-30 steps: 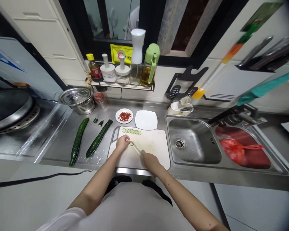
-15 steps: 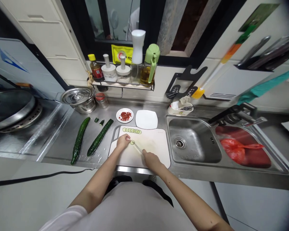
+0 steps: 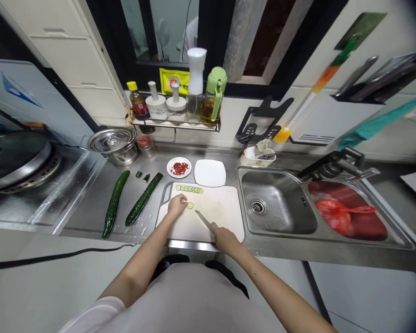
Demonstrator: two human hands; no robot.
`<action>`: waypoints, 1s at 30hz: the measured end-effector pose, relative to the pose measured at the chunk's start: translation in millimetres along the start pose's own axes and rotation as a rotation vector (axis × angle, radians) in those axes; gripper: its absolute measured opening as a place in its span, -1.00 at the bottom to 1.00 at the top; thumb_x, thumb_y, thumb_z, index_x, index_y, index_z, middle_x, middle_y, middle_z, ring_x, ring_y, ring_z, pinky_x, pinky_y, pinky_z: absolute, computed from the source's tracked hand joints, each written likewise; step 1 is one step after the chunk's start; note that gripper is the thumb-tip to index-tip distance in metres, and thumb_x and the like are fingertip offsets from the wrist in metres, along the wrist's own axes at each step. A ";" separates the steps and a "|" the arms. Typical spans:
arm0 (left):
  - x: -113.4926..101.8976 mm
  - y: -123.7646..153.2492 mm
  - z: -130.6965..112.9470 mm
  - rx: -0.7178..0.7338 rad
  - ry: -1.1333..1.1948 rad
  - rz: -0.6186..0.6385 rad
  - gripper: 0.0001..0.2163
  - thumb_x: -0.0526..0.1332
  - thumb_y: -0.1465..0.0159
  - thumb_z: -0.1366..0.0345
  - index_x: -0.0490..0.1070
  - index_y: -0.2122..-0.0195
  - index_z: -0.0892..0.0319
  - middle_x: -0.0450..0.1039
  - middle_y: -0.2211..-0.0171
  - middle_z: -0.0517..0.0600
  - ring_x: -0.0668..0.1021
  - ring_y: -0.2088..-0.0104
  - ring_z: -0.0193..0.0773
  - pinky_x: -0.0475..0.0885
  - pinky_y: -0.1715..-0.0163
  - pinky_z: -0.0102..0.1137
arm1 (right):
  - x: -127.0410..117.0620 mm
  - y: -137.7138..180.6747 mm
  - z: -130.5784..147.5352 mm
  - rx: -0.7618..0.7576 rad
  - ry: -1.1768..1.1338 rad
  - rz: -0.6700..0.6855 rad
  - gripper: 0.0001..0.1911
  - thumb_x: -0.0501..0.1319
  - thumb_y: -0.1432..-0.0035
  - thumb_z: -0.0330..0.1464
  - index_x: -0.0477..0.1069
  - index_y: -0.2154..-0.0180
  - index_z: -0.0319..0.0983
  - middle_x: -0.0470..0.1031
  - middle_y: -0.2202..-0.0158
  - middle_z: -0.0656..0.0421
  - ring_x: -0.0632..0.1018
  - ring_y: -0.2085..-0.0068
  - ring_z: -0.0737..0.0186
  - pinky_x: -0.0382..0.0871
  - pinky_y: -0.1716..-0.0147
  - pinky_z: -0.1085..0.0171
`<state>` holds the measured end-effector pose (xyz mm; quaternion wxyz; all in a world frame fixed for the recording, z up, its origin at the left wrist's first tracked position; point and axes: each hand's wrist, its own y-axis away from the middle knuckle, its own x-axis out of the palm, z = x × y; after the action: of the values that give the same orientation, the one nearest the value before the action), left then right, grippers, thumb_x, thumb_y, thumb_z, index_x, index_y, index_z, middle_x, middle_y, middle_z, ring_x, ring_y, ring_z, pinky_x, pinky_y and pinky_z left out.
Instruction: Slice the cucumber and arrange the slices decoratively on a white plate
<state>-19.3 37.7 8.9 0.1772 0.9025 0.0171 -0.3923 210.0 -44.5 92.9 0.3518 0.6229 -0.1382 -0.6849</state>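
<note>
On the white cutting board, a single cucumber slice lies flat just right of my left hand. The fingers of that hand are curled together; what they may hold is too small to make out. My right hand grips a knife by its handle, with the blade pointing up and left and its tip a little apart from the lone slice. A row of overlapping cucumber slices runs along the board's far edge.
Left of the board lie two long cucumbers and small cut ends. Behind it stand a plate of chopped red pieces and a white square plate. The sink borders the right; a lidded pot stands back left.
The knife has drawn back right and toward me, away from the lone slice. My left hand has stayed almost in place. The camera view has shifted slightly.
</note>
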 end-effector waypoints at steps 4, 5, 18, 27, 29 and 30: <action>2.7 1.1 2.7 0.046 -0.010 -0.013 -0.87 0.23 -0.13 0.38 0.48 0.27 0.15 0.48 0.38 -0.07 0.49 0.34 -0.30 0.28 0.32 -0.46 | 6.8 2.3 -11.7 -0.008 -0.095 -0.063 -0.73 -0.05 -0.25 -0.46 0.21 0.01 -0.26 0.52 0.21 0.02 0.53 0.21 0.16 0.12 0.36 0.31; 3.0 1.9 3.1 0.056 -0.011 -0.014 -0.87 0.22 -0.14 0.38 0.48 0.27 0.15 0.48 0.38 -0.06 0.49 0.33 -0.30 0.28 0.31 -0.46 | 7.6 1.5 -14.1 0.016 -0.123 -0.091 -0.75 -0.05 -0.26 -0.44 0.21 0.02 -0.26 0.52 0.22 0.03 0.53 0.21 0.16 0.11 0.36 0.31; 6.0 19.9 -27.2 0.078 -0.180 0.018 -0.92 0.19 -0.20 0.35 0.43 0.28 0.13 0.43 0.20 0.05 0.49 0.16 -0.19 0.29 0.22 -0.39 | -6.7 -22.2 -36.0 0.285 -0.111 -0.248 -0.74 -0.13 -0.34 -0.40 0.21 0.03 -0.28 0.55 0.24 -0.01 0.56 0.22 0.12 0.05 0.39 0.27; 5.5 18.1 -27.3 0.033 -0.075 0.038 -0.94 0.21 -0.15 0.42 0.38 0.39 0.12 0.48 0.36 -0.06 0.48 0.32 -0.28 0.22 0.38 -0.44 | -10.2 -28.4 -37.6 0.294 -0.111 -0.211 -0.75 -0.11 -0.34 -0.39 0.21 0.01 -0.25 0.54 0.24 -0.03 0.57 0.20 0.10 0.10 0.39 0.28; 4.2 15.2 -24.5 0.013 -0.046 0.022 -0.94 0.22 -0.14 0.41 0.38 0.40 0.11 0.49 0.39 -0.08 0.48 0.35 -0.30 0.21 0.39 -0.45 | -10.5 -30.0 -38.3 0.286 -0.110 -0.208 -0.74 -0.11 -0.33 -0.40 0.21 0.01 -0.26 0.54 0.25 -0.03 0.57 0.21 0.10 0.10 0.39 0.28; 2.7 13.5 -23.0 0.002 -0.036 0.010 -0.94 0.22 -0.14 0.41 0.38 0.40 0.11 0.49 0.38 -0.09 0.49 0.35 -0.31 0.21 0.40 -0.46 | -10.3 -30.8 -38.8 0.279 -0.111 -0.211 -0.73 -0.12 -0.33 -0.41 0.22 0.01 -0.26 0.54 0.25 -0.03 0.57 0.22 0.10 0.10 0.39 0.28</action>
<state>1.0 32.5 25.6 0.1786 0.8955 0.0091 -0.4074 237.1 -6.1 74.1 0.1797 0.6380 -0.1850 -0.7256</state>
